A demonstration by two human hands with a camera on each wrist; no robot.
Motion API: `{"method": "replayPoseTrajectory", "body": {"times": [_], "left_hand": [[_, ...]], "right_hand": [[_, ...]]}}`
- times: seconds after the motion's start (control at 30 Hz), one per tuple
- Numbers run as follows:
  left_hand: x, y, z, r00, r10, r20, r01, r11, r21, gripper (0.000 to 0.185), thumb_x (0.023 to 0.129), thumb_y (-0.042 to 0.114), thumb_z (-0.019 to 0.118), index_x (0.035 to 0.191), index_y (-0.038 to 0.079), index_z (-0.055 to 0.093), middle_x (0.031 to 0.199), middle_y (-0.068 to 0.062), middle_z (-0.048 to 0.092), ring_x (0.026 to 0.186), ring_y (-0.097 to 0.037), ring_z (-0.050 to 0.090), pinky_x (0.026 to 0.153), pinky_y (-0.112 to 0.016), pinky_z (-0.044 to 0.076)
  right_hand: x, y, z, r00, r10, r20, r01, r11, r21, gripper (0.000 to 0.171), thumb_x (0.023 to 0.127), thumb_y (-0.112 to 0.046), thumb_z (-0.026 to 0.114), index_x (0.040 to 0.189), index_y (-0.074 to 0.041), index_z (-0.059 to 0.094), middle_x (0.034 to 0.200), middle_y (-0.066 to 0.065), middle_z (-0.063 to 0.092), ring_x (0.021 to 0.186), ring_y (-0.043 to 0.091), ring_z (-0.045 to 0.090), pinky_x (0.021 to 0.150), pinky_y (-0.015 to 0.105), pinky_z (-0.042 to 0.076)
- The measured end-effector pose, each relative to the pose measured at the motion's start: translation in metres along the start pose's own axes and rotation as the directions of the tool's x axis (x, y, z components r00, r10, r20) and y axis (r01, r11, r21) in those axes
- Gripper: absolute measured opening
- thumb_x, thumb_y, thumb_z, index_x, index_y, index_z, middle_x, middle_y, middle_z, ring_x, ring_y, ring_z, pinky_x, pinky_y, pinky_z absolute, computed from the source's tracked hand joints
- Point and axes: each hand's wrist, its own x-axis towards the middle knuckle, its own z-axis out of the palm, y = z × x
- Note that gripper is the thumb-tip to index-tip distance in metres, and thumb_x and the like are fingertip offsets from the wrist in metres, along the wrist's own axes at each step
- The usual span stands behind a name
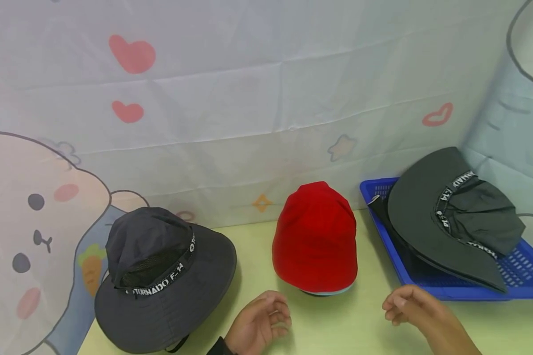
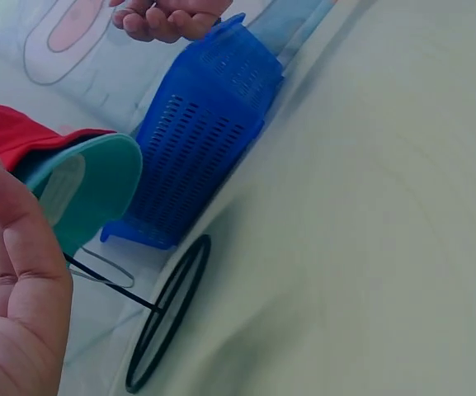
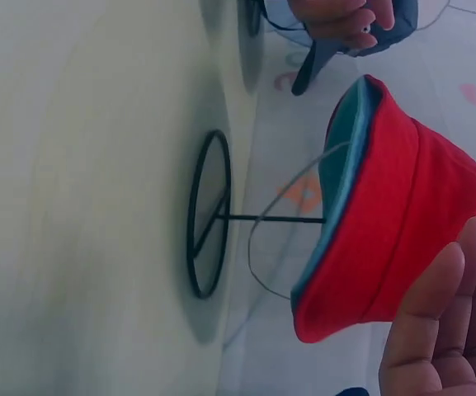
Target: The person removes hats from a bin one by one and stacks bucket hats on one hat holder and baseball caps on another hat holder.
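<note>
Overhead, the pale green table [image 1: 364, 325] meets a cartoon-printed sheet [image 1: 231, 98] along its back edge, with a red cap [image 1: 315, 239] on a wire stand [image 3: 209, 214] at mid-table. Both hands hover at the front edge, left hand [image 1: 257, 325] and right hand [image 1: 413, 305] loosely curled, holding nothing. A grey hat [image 1: 160, 276] sits at the left edge, a blue basket [image 1: 466, 291] at the right.

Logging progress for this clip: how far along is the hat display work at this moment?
Looks done: the red cap sits on its wire stand, and a dark bucket hat stands to its left. In hand: nothing; the left hand and right hand hover empty near the cap. Likely left: another dark hat lies in the blue basket.
</note>
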Motion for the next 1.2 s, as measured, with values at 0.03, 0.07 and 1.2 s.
{"method": "replayPoseTrajectory", "body": {"times": [0.03, 0.07, 1.2], "left_hand": [[0.000, 0.001, 0.001, 1.000, 0.013, 0.017, -0.013, 1.000, 0.000, 0.046, 0.111, 0.016, 0.017, 0.124, 0.018, 0.062, 0.111, 0.009, 0.071, 0.101, -0.007, 0.067, 0.086, -0.022, 0.056], [0.000, 0.002, 0.002, 0.999, 0.026, 0.031, -0.026, 1.000, -0.002, 0.047, 0.111, 0.015, 0.017, 0.126, 0.017, 0.061, 0.113, 0.008, 0.071, 0.102, -0.007, 0.068, 0.086, -0.022, 0.057], [0.018, 0.029, 0.005, 0.985, 0.170, 0.038, -0.171, 0.985, 0.016, 0.052, 0.108, 0.012, 0.013, 0.128, 0.013, 0.060, 0.114, 0.005, 0.072, 0.101, -0.008, 0.066, 0.084, -0.021, 0.054]], "right_hand": [[-0.001, -0.003, -0.002, 1.000, 0.000, -0.023, -0.001, 0.999, -0.042, 0.024, 0.109, -0.013, 0.041, 0.114, 0.004, 0.058, 0.104, -0.005, 0.069, 0.093, 0.017, 0.068, 0.081, 0.027, 0.059], [-0.001, -0.006, -0.005, 0.999, -0.012, -0.045, 0.009, 0.997, -0.078, 0.024, 0.109, -0.012, 0.041, 0.114, 0.005, 0.057, 0.103, -0.004, 0.070, 0.092, 0.017, 0.068, 0.080, 0.027, 0.059], [0.001, 0.000, -0.095, 0.863, -0.430, -0.264, 0.026, 0.560, -0.828, 0.065, 0.089, -0.008, 0.074, 0.146, 0.005, 0.044, 0.133, 0.040, 0.047, 0.118, 0.059, 0.041, 0.102, 0.077, 0.026]]}}
